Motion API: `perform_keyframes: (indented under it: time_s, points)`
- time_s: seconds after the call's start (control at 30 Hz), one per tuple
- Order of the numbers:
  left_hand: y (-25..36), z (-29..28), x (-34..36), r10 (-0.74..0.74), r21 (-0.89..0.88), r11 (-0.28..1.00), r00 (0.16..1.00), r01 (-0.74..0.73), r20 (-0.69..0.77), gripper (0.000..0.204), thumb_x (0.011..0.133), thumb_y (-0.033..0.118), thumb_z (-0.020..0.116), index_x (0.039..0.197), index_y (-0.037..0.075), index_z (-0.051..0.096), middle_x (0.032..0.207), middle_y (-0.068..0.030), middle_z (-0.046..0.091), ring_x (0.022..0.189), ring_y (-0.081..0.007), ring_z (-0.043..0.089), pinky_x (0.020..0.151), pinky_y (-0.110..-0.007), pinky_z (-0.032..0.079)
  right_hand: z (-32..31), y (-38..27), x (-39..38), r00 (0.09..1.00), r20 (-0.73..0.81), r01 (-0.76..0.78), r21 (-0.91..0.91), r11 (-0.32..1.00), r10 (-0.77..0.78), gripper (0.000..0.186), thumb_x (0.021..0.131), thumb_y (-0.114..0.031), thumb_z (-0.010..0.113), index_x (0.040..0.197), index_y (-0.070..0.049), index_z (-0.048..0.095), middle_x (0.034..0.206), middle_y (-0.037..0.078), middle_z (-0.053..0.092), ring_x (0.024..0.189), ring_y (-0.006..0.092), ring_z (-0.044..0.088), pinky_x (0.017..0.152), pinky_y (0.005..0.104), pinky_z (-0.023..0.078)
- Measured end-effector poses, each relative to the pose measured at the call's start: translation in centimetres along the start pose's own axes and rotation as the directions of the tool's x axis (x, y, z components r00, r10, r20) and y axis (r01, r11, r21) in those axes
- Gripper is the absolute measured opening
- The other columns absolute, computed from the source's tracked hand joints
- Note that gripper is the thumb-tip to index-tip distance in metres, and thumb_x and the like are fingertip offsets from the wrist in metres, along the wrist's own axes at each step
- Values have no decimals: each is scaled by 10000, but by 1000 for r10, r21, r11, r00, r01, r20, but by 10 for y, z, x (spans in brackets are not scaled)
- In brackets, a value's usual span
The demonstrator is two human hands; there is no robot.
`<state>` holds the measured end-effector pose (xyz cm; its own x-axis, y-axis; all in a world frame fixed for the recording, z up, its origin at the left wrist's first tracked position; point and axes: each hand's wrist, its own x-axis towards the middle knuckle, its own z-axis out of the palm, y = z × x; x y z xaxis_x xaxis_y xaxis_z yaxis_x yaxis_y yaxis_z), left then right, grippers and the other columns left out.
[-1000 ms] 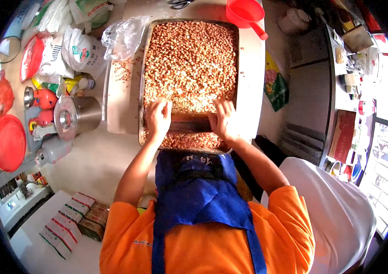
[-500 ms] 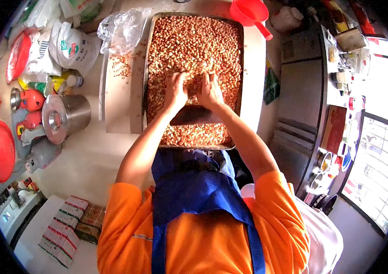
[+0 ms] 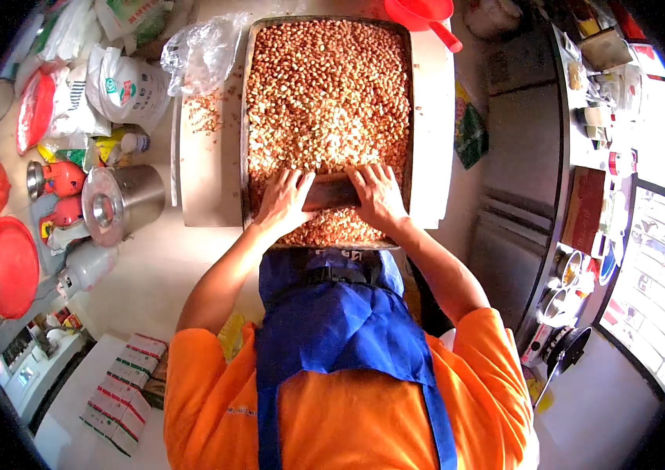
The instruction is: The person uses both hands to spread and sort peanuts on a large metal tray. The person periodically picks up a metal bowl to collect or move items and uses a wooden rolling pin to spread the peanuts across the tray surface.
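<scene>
A large dark-rimmed metal tray (image 3: 245, 157) lies in front of me, filled with red-skinned peanuts (image 3: 325, 86); paler kernels show among them. In its near part, a dark brown flat-faced block (image 3: 332, 193), which looks wooden, rests on the peanuts. My left hand (image 3: 284, 200) grips its left end and my right hand (image 3: 380, 199) its right end. Fingers of both hands point away from me over the block. The undersides of both hands are hidden.
A red plastic scoop (image 3: 424, 14) lies beyond the tray's far right corner. Left of the tray are a crumpled clear plastic bag (image 3: 206, 55) and scattered skins (image 3: 203, 113) on the pale tabletop (image 3: 207, 196). Further left stands a lidded steel pot (image 3: 133, 202); a dark cabinet (image 3: 516, 157) is at right.
Both hands have come toward me with the block, from the middle of the tray to its near part. Their fingers lie flatter and farther apart. The whole view has shifted slightly.
</scene>
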<state>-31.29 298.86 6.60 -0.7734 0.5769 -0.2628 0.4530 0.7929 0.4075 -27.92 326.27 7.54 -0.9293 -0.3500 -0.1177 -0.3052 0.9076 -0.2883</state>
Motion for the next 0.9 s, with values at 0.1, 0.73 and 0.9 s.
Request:
perform_keyframes:
  time_s: [0.1,0.73,0.9]
  points:
    - [-17,-6,-10,-69,-49,996,998,69,-8,1110,755,254,1012,1684,150,413,1590,-187,507,1492,-417,485,1267,-561,440,-13,-15,11,976,-199,111,84,990,-93,658,853,-156,748,1484,-35,605,1299,166,662,1293,370,606,1158,538,439]
    - [-54,-14,107,-113,-108,992,789,60,-604,1040,1103,753,371,1790,30,73,1846,-280,93,1718,-465,37,1387,-624,40,18,-2,114,947,-184,-296,-182,938,263,1072,1050,-871,122,1783,-100,252,1848,291,52,1707,511,-16,1382,612,13]
    - [-38,18,27,-47,-99,995,906,5,-421,1120,945,632,769,1766,56,269,1734,-279,404,1667,-486,239,1366,-649,181,8,-23,42,993,-112,-35,-30,999,32,932,944,-382,791,1741,-142,374,1709,235,428,1587,459,369,1327,632,242]
